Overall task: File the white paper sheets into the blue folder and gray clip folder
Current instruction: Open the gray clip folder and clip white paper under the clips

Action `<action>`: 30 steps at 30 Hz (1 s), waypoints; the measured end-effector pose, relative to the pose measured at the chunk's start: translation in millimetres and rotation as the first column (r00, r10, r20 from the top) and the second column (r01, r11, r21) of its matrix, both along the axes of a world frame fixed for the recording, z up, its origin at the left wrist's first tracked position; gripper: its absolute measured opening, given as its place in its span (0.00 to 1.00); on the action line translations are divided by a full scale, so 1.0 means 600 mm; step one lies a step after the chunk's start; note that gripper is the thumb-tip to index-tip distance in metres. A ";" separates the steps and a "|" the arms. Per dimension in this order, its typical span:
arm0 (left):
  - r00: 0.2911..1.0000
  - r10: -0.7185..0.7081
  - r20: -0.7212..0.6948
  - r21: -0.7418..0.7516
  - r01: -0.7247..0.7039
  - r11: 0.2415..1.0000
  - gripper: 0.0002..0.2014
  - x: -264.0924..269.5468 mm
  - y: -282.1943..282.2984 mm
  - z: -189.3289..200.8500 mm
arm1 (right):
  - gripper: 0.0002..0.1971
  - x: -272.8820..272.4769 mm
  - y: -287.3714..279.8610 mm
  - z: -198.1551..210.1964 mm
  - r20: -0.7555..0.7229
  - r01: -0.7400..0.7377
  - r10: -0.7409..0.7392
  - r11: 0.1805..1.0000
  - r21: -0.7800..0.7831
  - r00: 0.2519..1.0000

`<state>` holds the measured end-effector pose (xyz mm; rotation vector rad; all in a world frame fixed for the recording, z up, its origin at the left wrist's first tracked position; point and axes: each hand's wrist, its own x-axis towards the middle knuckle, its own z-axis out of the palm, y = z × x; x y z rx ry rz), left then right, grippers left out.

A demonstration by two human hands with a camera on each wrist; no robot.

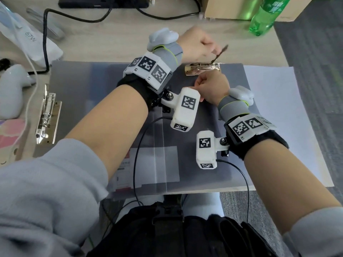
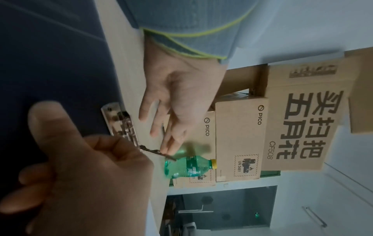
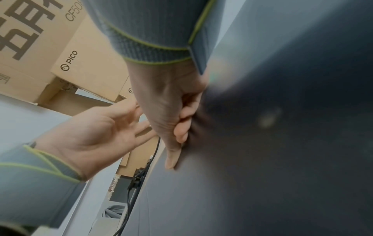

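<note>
The gray clip folder [image 1: 213, 145] lies open on the desk, its brass clip [image 1: 203, 69] at the far edge. My left hand [image 1: 209, 47] reaches over the clip with straight fingers, and the fingertips [image 2: 167, 148] touch the raised clip lever [image 1: 220, 53], which stands tilted up. Just in front of the clip, my right hand [image 1: 211, 86] is a fist with curled fingers [image 3: 181, 121] pressing on the dark folder surface; it holds nothing. A white paper sheet [image 1: 278, 117] lies flat to the right, partly under the folder's edge.
A second metal clip [image 1: 46, 112] sits at the left edge of the translucent cover. At the back right stand a green bottle [image 1: 267, 15] and cardboard boxes [image 1: 232, 8]. A black cable [image 1: 45, 43] and a white bag [image 1: 27, 38] lie far left. The desk ends at the right.
</note>
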<state>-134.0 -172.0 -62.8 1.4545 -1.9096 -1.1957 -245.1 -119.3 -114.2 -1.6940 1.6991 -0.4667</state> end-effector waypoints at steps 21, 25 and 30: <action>0.994 0.007 -0.105 -0.010 -0.008 1.000 0.17 0.021 0.095 -0.002 | 0.06 -0.025 0.087 0.024 0.125 0.180 -0.152 0.950 -0.256 0.980; 0.994 0.006 -0.111 0.001 -0.006 1.000 0.18 0.010 0.134 -0.009 | 0.18 -0.066 0.127 0.034 -0.063 0.389 -0.422 0.877 -0.282 0.904; 0.994 -0.014 -0.110 0.024 0.017 1.000 0.16 -0.010 0.179 -0.021 | 0.29 -0.107 0.186 0.018 -0.203 0.465 -0.476 0.879 -0.106 0.856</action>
